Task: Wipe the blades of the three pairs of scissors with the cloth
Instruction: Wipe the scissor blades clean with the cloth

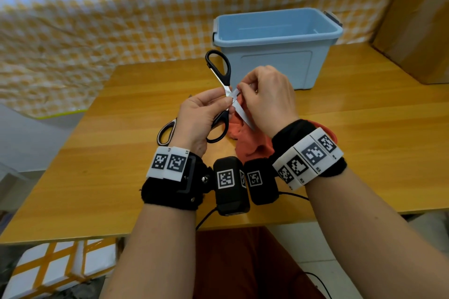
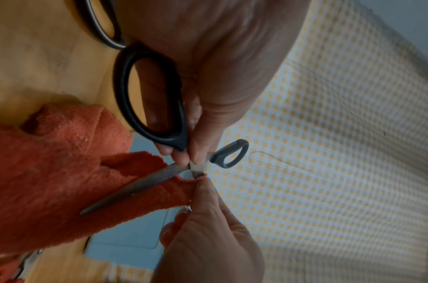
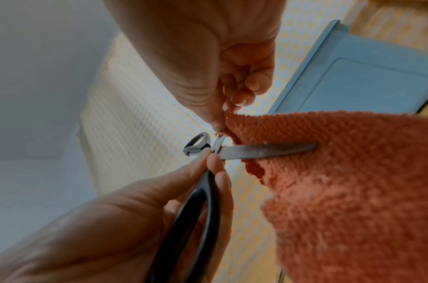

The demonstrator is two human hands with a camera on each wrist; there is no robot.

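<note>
While my left hand (image 1: 198, 116) is gripping the open black-handled steel scissors (image 1: 222, 94), my right hand (image 1: 266, 97) is pinching the orange terry cloth (image 1: 250, 144) onto one blade, so I judge other pairs, like the grey-handled one (image 1: 167, 131), are waiting.

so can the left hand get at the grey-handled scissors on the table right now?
Probably not: the left hand grips the black scissors. The grey-handled scissors lie just beside its wrist, unobstructed.

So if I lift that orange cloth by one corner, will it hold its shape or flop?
It will probably flop: the cloth already sags in folds from the right hand. Its looped pile looks grippy, so it is unlikely to slip. It seems light.
</note>
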